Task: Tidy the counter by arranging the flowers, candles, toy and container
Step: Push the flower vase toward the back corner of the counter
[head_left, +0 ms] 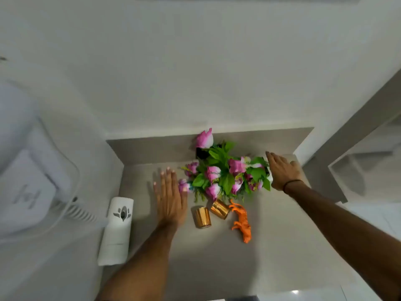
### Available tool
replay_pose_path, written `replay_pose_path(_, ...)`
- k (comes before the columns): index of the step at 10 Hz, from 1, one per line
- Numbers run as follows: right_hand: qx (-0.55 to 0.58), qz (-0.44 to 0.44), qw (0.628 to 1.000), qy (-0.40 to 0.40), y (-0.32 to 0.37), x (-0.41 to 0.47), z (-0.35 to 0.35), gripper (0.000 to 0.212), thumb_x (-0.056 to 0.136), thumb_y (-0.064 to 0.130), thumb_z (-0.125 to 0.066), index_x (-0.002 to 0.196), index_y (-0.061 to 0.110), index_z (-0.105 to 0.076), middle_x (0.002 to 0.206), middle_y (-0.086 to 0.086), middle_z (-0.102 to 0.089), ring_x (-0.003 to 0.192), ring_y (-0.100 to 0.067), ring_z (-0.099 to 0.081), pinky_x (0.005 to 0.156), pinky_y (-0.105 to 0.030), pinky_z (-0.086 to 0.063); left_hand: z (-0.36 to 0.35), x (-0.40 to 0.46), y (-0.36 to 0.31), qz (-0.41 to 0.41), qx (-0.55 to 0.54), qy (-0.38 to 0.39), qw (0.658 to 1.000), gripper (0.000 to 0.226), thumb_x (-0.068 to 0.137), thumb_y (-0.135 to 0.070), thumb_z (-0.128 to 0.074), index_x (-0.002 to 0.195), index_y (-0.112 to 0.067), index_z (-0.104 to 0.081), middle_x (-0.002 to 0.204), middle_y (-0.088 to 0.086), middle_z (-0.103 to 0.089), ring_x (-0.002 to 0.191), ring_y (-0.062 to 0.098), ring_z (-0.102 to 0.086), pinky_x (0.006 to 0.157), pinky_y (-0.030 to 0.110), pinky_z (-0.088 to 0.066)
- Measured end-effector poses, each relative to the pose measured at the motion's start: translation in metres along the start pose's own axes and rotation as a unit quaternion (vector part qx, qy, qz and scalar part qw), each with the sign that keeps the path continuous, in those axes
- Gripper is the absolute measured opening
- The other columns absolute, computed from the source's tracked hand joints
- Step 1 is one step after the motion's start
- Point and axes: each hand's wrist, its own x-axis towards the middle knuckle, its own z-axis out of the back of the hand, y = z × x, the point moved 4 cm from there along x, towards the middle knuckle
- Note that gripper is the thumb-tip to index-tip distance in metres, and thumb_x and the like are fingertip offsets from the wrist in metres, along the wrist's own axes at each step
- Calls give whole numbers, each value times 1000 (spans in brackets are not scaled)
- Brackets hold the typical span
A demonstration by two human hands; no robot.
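Note:
A bunch of pink flowers with green leaves (pixel 223 172) lies on the grey counter (pixel 282 246) near the back wall. In front of it lie two gold candle holders, one (pixel 203 217) on the left and one (pixel 220 209) tipped toward the flowers. An orange toy animal (pixel 242 221) lies to their right. A white container (pixel 117 231) with a flower cut-out stands at the counter's left edge. My left hand (pixel 171 196) is flat and open just left of the flowers, its fingertips near a bloom. My right hand (pixel 282 171) is open at the bunch's right side.
A white wall-mounted unit with a coiled cord (pixel 32 181) hangs at the left. A dark opening (pixel 201 153) shows in the low wall behind the flowers. A white ledge and a recess (pixel 358 170) border the counter on the right.

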Motion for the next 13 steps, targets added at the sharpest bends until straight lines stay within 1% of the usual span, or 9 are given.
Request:
replay_pose_path(1, -19, 3, 999, 27, -5, 21, -18, 98, 79, 21, -68, 156, 19, -8, 156, -3, -32, 134, -28, -42, 102, -50, -40, -43, -37, 5, 82, -16, 76, 994, 74, 105, -44, -14, 164, 0, -19, 176, 20, -11, 164, 40, -13, 131, 65, -18)
replay_pose_path(3, -3, 44, 999, -14, -4, 62, -25, 65, 78, 31, -67, 138, 24, -42, 123, -8, -63, 114, -34, -56, 87, -42, -48, -89, -64, 16, 76, 44, 117, 989, 75, 107, -48, -27, 167, -6, -11, 178, 16, -12, 166, 32, -9, 133, 62, -12)
replay_pose_path(5, 207, 3, 978, -12, -56, 68, -31, 52, 67, 9, -79, 117, 4, -65, 108, -26, -70, 102, -47, -65, 83, -49, -53, -82, -66, 12, 77, 46, 115, 989, 76, 104, -47, -30, 166, -5, -16, 177, 16, -16, 166, 32, -11, 132, 62, -16)
replay_pose_path(7, 269, -120, 942, 163, -114, 72, -75, 38, 97, 10, -54, 134, 0, -54, 144, -15, -51, 134, -31, -44, 116, -39, -26, -82, -66, 10, 81, 42, 120, 989, 79, 104, -52, -26, 167, -6, -11, 178, 14, -10, 166, 31, -3, 133, 62, -10)
replay_pose_path(8, 349, -181, 898, 197, -124, 68, -85, 44, 101, 8, -46, 143, -4, -38, 155, -22, -34, 143, -32, -32, 115, -31, -16, -87, -67, 13, 78, 44, 113, 990, 80, 104, -53, -25, 167, -6, -11, 178, 14, -11, 166, 31, -4, 133, 63, -12)
replay_pose_path(9, 421, -232, 859, 175, -125, 56, -82, 48, 101, 7, -46, 145, -6, -33, 156, -20, -31, 144, -32, -32, 112, -27, -15, -86, -66, 13, 74, 32, 114, 990, 81, 104, -56, -20, 167, -6, -12, 178, 15, -12, 166, 32, -7, 132, 65, -13)
replay_pose_path(11, 518, -314, 791, 90, -87, -11, -92, 59, 83, 5, -71, 137, 2, -48, 132, -22, -61, 121, -35, -60, 106, -42, -48, -60, -59, 4, 96, -80, 56, 991, 74, 100, -48, -32, 153, 2, -46, 167, 23, -40, 157, 42, -34, 129, 60, -18)
replay_pose_path(12, 488, -292, 822, 34, -32, -51, -92, 43, 75, 20, -77, 115, 8, -65, 106, -11, -75, 108, -27, -68, 95, -31, -49, -40, -57, -6, 106, -163, -12, 981, 55, 99, -44, -41, 115, -3, -73, 127, 22, -71, 124, 47, -63, 109, 58, -49)
replay_pose_path(13, 472, -158, 867, 29, 39, -59, -81, 32, 70, 27, -81, 96, 11, -72, 90, -4, -78, 91, -19, -72, 83, -26, -51, -35, -51, -19, 176, -252, 121, 944, 57, 91, -65, -51, 100, -13, -72, 106, 11, -75, 104, 37, -70, 94, 47, -58)
